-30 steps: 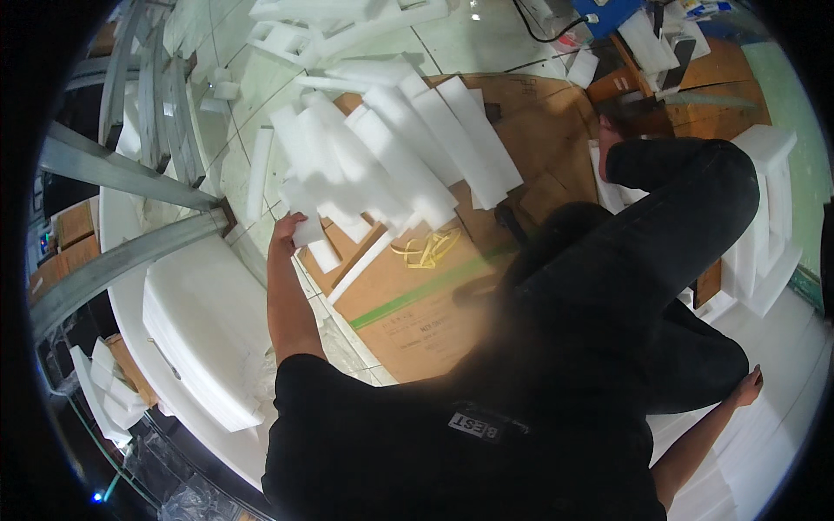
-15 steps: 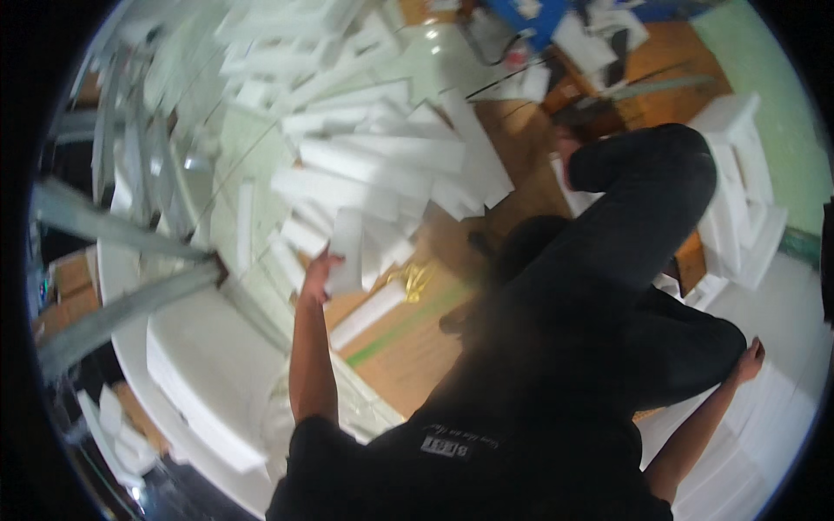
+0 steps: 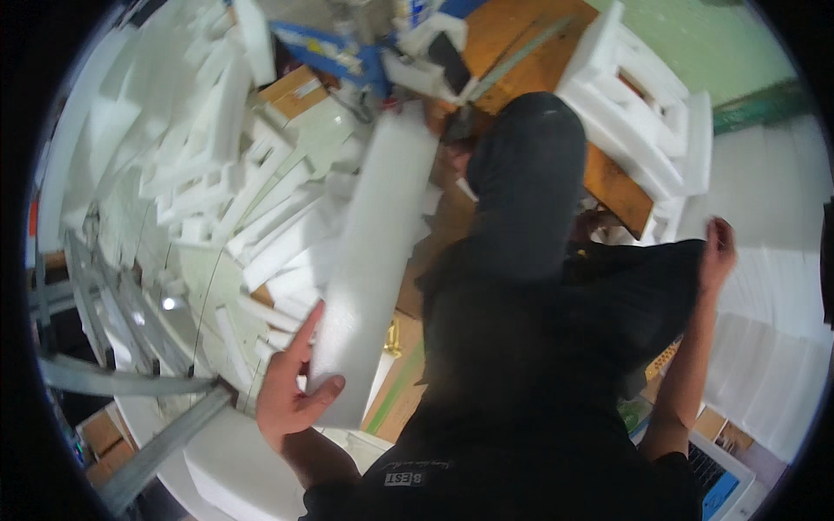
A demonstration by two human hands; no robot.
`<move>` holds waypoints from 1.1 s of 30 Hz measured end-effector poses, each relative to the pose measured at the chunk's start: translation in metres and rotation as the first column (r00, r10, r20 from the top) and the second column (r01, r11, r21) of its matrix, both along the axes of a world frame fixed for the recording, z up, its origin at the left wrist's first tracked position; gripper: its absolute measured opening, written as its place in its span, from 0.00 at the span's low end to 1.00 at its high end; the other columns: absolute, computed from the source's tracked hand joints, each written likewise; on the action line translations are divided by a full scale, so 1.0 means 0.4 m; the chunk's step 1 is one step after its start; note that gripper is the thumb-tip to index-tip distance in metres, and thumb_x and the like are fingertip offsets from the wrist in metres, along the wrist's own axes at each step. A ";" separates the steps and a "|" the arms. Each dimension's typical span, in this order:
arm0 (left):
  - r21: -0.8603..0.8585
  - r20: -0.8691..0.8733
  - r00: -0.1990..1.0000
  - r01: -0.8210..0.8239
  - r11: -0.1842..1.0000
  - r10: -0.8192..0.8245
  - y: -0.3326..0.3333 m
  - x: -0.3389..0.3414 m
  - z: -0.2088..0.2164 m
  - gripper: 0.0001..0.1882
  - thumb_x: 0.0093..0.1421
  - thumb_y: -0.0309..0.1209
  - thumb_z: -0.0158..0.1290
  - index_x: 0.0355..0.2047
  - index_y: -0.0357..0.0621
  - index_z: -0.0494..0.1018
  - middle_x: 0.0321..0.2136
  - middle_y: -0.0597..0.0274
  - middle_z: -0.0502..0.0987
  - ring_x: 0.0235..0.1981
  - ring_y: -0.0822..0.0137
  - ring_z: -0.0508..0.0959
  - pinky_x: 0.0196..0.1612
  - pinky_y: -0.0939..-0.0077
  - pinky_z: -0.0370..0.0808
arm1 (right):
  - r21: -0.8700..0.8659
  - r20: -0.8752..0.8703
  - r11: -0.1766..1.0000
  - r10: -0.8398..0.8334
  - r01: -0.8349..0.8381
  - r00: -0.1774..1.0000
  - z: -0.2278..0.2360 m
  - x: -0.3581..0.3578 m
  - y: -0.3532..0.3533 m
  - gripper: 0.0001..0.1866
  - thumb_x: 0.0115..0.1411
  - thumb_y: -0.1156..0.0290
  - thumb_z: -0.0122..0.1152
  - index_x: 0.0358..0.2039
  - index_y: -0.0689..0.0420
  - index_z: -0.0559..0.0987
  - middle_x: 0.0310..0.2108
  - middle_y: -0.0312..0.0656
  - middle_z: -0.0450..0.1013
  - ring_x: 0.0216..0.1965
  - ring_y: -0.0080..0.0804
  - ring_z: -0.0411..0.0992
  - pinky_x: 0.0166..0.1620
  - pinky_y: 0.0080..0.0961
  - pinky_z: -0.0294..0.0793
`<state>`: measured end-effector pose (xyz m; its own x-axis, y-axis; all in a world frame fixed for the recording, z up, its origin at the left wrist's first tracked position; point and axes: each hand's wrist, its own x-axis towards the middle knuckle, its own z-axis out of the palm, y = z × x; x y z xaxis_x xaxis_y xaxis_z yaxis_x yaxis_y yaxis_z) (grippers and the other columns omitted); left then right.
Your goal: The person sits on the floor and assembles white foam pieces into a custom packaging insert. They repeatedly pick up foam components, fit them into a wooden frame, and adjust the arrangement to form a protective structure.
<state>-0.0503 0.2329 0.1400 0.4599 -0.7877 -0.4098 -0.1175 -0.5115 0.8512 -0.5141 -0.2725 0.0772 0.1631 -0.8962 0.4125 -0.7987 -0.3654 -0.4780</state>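
Observation:
A long, flat white foam strip (image 3: 369,252) slants up and away from my left hand (image 3: 291,386). That hand is closed on the strip's near end, with the thumb over its face and the fingers along its left edge. Beyond and left of it, partly covered by the strip, lies a pile of white foam pieces (image 3: 291,247). At the right, my right hand (image 3: 718,253) is beside my bent knee, fingers curled together and slightly blurred. Nothing shows in that hand.
Foam frames (image 3: 634,104) stand at the upper right, near a brown wooden board (image 3: 617,191). White sheets (image 3: 764,321) lie right of my knee. Metal bars (image 3: 165,443) jut in at the lower left. A yellow item (image 3: 393,337) lies on cardboard (image 3: 404,382).
The foam strip in my left hand has swung up over the pile, toward the camera. My right hand has risen in the picture beside the knee. The whole view has turned.

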 end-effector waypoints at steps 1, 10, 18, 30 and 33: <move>-0.162 -0.038 0.999 -0.021 0.987 0.015 -0.042 0.003 0.011 0.49 0.50 0.26 0.61 0.72 0.33 0.54 0.39 0.44 0.85 0.44 0.53 0.86 0.54 0.65 0.77 | 0.126 0.116 0.990 0.051 -0.065 0.992 0.028 0.142 0.085 0.15 0.68 0.68 0.59 0.50 0.64 0.81 0.46 0.44 0.80 0.50 0.32 0.76 0.58 0.31 0.73; -0.622 0.120 0.979 0.201 0.757 -0.162 -0.661 -0.095 -0.116 0.44 0.57 0.39 0.69 0.70 0.47 0.62 0.52 0.48 0.79 0.45 0.58 0.82 0.52 0.64 0.78 | 0.293 0.778 0.804 0.113 -0.516 0.618 0.015 0.417 0.116 0.25 0.71 0.68 0.57 0.66 0.60 0.68 0.54 0.43 0.75 0.50 0.29 0.76 0.53 0.29 0.77; 0.672 0.399 0.908 -0.191 0.715 -0.132 -0.381 0.299 -0.788 0.68 0.44 0.50 0.73 0.77 0.57 0.39 0.70 0.42 0.60 0.68 0.43 0.66 0.68 0.51 0.67 | 0.588 0.634 0.493 0.212 -0.641 0.744 -0.027 0.332 -0.172 0.45 0.67 0.33 0.49 0.74 0.52 0.59 0.67 0.53 0.64 0.64 0.47 0.67 0.65 0.44 0.68; 0.800 0.517 0.804 -0.332 0.500 -0.294 -0.112 0.156 -1.001 0.58 0.52 0.21 0.63 0.76 0.73 0.43 0.76 0.56 0.45 0.61 0.52 0.74 0.52 0.53 0.80 | 0.630 0.617 0.442 0.215 -0.638 0.757 -0.162 0.449 -0.019 0.38 0.66 0.45 0.63 0.65 0.61 0.70 0.58 0.43 0.71 0.58 0.34 0.67 0.63 0.33 0.63; 0.793 0.560 0.731 -0.336 0.509 -0.390 -0.092 0.213 -1.045 0.47 0.55 0.25 0.62 0.72 0.60 0.53 0.71 0.57 0.57 0.58 0.55 0.75 0.52 0.51 0.79 | 0.675 0.594 0.427 0.169 -0.602 0.786 -0.178 0.446 -0.032 0.35 0.66 0.45 0.62 0.63 0.60 0.71 0.56 0.41 0.72 0.56 0.32 0.68 0.61 0.32 0.65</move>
